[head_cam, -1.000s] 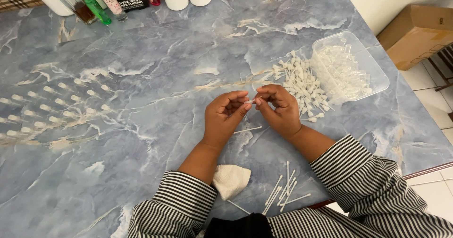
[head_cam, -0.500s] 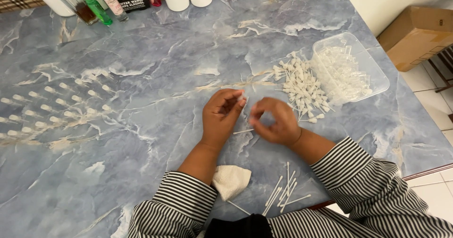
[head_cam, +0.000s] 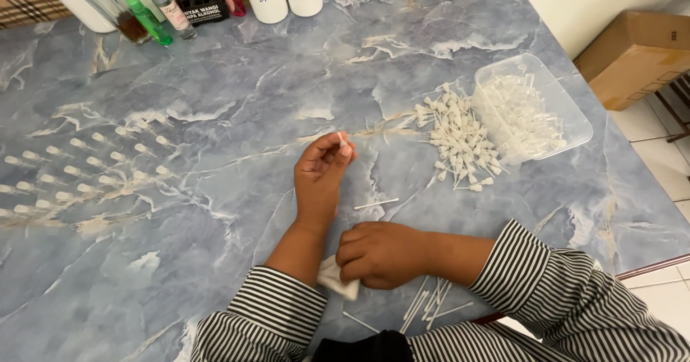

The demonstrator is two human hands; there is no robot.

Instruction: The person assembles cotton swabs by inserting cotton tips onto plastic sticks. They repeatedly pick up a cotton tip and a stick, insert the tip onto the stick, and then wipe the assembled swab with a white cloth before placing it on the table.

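My left hand (head_cam: 321,175) is raised over the blue marble table (head_cam: 215,103), pinching a small white pump piece (head_cam: 343,140) between thumb and fingertips. My right hand (head_cam: 381,253) lies low near the front edge with fingers curled on a white cloth wad (head_cam: 336,280). A thin white tube (head_cam: 376,204) lies on the table between the two hands. More thin white tubes (head_cam: 430,306) lie loose by my right sleeve.
A pile of white pump pieces (head_cam: 456,138) sits beside a clear plastic tub (head_cam: 532,107) at the right. Rows of small white parts (head_cam: 79,168) line the left side. Bottles (head_cam: 151,3) stand along the far edge. A cardboard box (head_cam: 636,53) sits on the floor.
My right hand has pulled back from my left hand to the white cloth near the front edge. A thin tube now lies on the table. My left hand stays up holding the small piece.
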